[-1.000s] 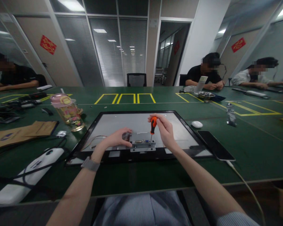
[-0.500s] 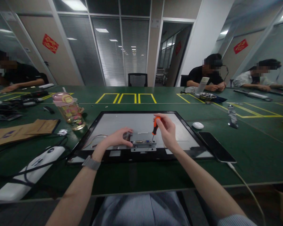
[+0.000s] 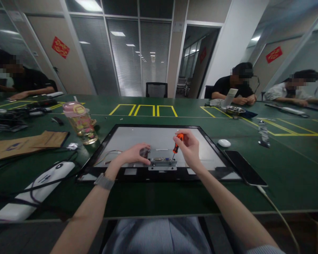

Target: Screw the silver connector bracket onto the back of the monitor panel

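A monitor panel [image 3: 127, 135] with a black frame lies flat before me, its pale back facing up. On its near middle sits a metal bracket [image 3: 162, 164] with video connectors along its front. My left hand [image 3: 131, 154] holds the bracket's left end, thumb near the front and fingers toward the back. In my right hand [image 3: 190, 146] is a screwdriver [image 3: 177, 143] with an orange and black handle, gripped by the fingertips. Its shaft slants down to the bracket's right part, beside the blue connector. Whether the tip sits in a screw is too small to tell.
Left of the panel stand a pink-lidded bottle [image 3: 81, 123], a brown paper packet [image 3: 50, 139] and a white power strip [image 3: 37, 190] with black cables. A white mouse [image 3: 224, 143] and a plugged-in phone [image 3: 245, 167] lie to the right. Several people sit across the green table [image 3: 145, 201].
The view has shifted slightly. The screwdriver handle leans a little more to the right, and my right hand has turned slightly with it. My left hand stays at the bracket.
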{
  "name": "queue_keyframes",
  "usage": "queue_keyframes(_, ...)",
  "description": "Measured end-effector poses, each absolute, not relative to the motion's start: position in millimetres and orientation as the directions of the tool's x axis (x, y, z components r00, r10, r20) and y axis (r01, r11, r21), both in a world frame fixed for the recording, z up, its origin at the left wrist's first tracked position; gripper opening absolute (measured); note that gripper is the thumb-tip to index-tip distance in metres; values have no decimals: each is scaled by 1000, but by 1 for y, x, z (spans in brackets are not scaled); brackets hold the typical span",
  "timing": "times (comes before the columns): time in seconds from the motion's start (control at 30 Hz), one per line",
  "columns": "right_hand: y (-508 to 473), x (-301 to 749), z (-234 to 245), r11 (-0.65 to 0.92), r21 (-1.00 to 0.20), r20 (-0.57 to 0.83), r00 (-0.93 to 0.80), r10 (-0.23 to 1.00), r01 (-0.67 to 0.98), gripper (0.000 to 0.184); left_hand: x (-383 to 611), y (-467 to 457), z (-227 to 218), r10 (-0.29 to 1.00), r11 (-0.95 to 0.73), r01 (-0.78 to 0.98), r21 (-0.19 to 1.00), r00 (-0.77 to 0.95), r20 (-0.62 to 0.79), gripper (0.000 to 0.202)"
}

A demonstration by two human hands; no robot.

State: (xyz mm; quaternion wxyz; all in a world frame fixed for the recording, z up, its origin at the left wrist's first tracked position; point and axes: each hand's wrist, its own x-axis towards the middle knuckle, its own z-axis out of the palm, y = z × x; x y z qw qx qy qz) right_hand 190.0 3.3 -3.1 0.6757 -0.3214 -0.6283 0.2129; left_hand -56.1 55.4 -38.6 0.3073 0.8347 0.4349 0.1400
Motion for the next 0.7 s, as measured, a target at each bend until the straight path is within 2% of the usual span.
queue_keyframes(0.07, 2, 190, -3, 714, -685, 729, 140, 670, 146, 3, -56, 55, -38, 808, -439, 634, 636, 589, -29, 67)
queue_keyframes(0.17, 0, 190, -2, 702, -694, 720, 146, 679, 160, 12, -56, 54, -36, 809, -441, 642, 627, 588, -34, 67)
queue_keyframes(0.27, 1, 190, -4, 688, -722, 691, 114, 714, 66, 20, -55, 53, -35, 811, -435, 653, 620, 583, -44, 68)
queue_keyframes(0.4, 4, 189, -6, 682, -730, 675, 108, 730, -49, 22, -56, 53, -35, 816, -427, 658, 620, 576, -50, 69)
queue_keyframes(0.6, 1, 190, -2, 699, -706, 708, 141, 692, 109, 14, -59, 58, -41, 806, -442, 646, 623, 591, -41, 69)
queue_keyframes(0.7, -1, 191, 0, 688, -722, 691, 111, 714, 73, 14, -60, 58, -42, 804, -446, 646, 619, 593, -39, 69)
